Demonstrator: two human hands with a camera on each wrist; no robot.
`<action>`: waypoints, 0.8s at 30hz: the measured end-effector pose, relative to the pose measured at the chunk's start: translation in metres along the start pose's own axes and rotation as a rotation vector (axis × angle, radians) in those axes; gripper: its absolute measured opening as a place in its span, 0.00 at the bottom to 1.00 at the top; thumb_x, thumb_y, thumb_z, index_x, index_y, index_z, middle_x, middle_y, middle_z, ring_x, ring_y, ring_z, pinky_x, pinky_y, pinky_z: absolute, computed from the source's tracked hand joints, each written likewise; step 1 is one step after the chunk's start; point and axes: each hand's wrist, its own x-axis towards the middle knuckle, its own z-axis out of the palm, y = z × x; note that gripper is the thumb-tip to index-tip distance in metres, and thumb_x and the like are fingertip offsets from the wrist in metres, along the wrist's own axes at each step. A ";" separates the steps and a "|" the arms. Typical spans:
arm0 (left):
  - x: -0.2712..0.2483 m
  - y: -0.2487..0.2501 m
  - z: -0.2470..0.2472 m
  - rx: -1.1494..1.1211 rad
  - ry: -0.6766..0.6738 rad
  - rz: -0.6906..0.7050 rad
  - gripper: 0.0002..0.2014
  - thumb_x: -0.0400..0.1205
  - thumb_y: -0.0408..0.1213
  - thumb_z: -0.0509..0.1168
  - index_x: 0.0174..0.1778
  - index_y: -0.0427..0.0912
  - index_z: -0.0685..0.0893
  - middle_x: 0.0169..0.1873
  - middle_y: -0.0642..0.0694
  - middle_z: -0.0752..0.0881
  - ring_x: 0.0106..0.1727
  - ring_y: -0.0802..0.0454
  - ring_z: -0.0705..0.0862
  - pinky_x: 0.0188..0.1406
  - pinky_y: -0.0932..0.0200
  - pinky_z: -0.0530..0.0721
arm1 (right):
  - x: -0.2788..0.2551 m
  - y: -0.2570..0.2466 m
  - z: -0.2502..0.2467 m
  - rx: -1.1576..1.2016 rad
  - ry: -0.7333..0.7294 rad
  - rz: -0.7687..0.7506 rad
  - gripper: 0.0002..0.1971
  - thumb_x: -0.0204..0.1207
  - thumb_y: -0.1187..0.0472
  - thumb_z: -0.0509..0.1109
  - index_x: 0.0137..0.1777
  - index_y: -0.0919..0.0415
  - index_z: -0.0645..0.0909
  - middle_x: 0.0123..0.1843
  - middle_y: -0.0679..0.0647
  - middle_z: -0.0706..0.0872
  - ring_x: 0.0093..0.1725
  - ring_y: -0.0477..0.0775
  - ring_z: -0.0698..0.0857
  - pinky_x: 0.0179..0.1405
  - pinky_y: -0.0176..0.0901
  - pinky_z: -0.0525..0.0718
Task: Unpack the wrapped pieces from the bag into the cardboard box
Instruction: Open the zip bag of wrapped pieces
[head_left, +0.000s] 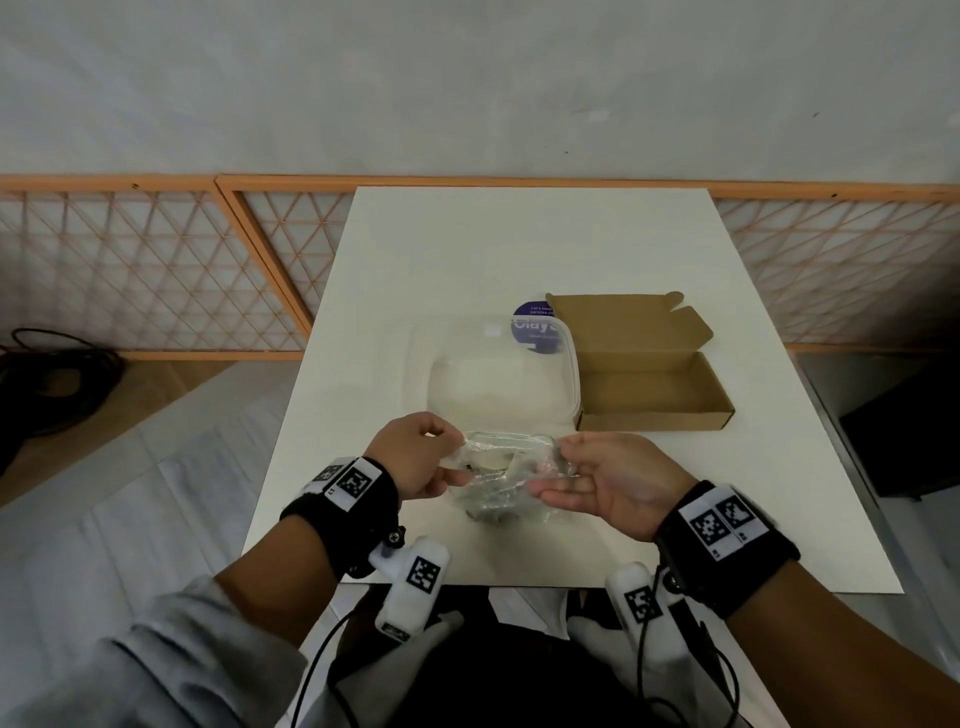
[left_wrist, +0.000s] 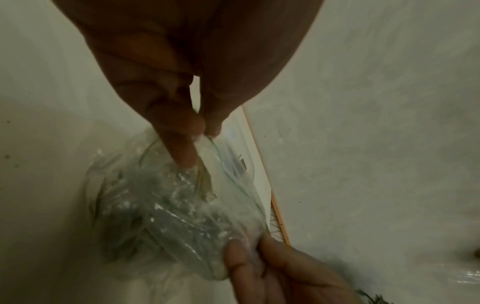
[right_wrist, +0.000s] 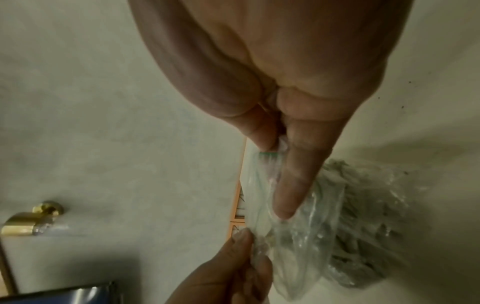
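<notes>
Head view: high above the near edge of the desk (head_left: 519, 244), facing forward and down, wide enough to take in both forearms, the cardboard box (head_left: 649, 384) at far right, and the wall beyond. Left wrist view: very close, looking along the left hand (left_wrist: 182, 67) toward its fingers (left_wrist: 182, 144), onto the clear bag (left_wrist: 166, 205). Right wrist view: equally close, along the right hand (right_wrist: 285, 61). Shared by all three: the bag and both hands pinching its rim.
</notes>
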 end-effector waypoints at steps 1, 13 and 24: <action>0.000 0.000 0.002 -0.042 -0.009 -0.014 0.04 0.88 0.34 0.66 0.48 0.40 0.84 0.45 0.43 0.86 0.35 0.46 0.90 0.23 0.61 0.83 | 0.000 0.001 0.001 -0.012 -0.004 0.016 0.10 0.92 0.68 0.60 0.65 0.72 0.79 0.64 0.76 0.89 0.56 0.75 0.93 0.42 0.53 0.96; 0.011 -0.012 0.013 -0.230 -0.140 -0.327 0.12 0.91 0.34 0.60 0.43 0.36 0.79 0.27 0.41 0.73 0.19 0.53 0.66 0.31 0.49 0.91 | 0.010 0.018 -0.016 -0.179 -0.008 0.154 0.09 0.82 0.62 0.66 0.58 0.66 0.78 0.37 0.60 0.72 0.30 0.55 0.76 0.53 0.64 0.93; 0.004 -0.021 0.000 -0.062 -0.109 -0.125 0.07 0.80 0.30 0.75 0.50 0.38 0.84 0.39 0.43 0.79 0.34 0.52 0.77 0.39 0.55 0.89 | 0.009 0.024 -0.018 -0.276 0.088 -0.046 0.07 0.81 0.68 0.75 0.52 0.62 0.79 0.38 0.58 0.80 0.31 0.52 0.76 0.47 0.56 0.93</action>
